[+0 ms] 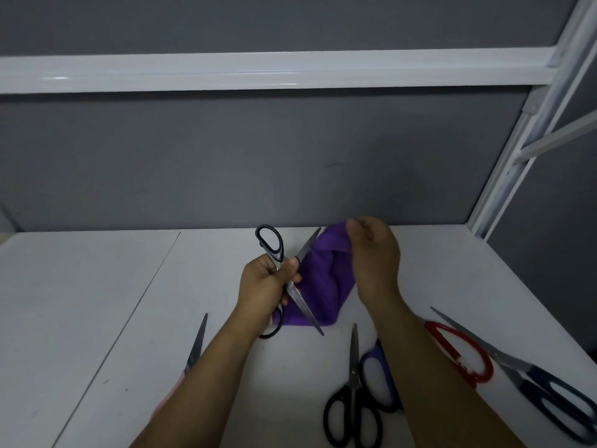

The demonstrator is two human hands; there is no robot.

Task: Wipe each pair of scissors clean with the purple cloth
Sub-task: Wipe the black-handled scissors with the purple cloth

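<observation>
Left hand (268, 282): fingers grasp the open black scissors (303, 308), centre.
Right hand (374, 253): fingers pinch the purple cloth (326, 279), 1 o'clock.
Progress: this pair probably mid-wipe.
Remaining: other scissors (354, 357) on the desk (97, 302), 7 to 4 o'clock; cleanliness unclear.

I see bare table (80, 302) at left of frame, only pink-handled scissors (197, 344) lower left. Centre blocked: splayed black scissors (303, 306), purple cloth (326, 276). Lower right crowded: small black scissors (354, 373), blue-handled scissors (387, 379), red-handled scissors (436, 328), navy-handled scissors (529, 379).

A plain workstation: white table (97, 318) boxed by grey partition panels (226, 163) and white metal framing (258, 71).
</observation>
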